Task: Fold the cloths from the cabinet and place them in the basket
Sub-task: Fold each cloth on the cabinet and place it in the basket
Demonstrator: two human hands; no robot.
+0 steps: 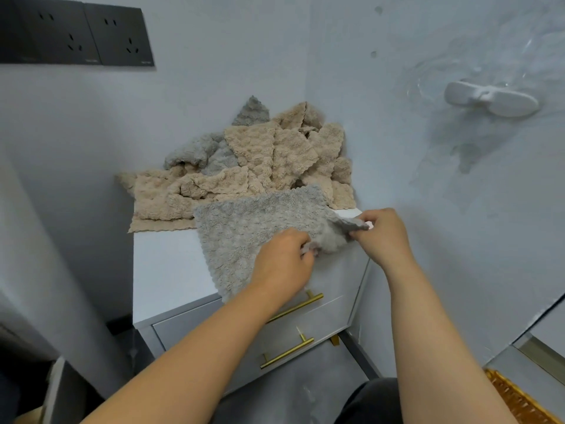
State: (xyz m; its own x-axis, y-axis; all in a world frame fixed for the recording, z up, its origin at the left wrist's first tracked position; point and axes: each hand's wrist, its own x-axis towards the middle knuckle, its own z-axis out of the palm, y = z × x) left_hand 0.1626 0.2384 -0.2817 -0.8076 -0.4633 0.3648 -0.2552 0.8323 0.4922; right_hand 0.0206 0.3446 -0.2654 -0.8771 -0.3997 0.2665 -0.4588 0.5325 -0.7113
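I see my left hand (284,264) and right hand (382,237) each pinch the gray cloth (241,231) on the white cabinet (165,270). The cloth pile (260,160) sits farther back.

Grey cloth (244,231) fluffy, nubbly; cabinet (165,270) smooth matt white; handles (295,307) brushed brass; basket (516,399) woven wicker.

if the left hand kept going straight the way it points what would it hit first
Probably the raised fold of the grey cloth that it pinches. The left hand points up and to the right, so just beyond that fold it would meet the right hand. Depth is unclear.
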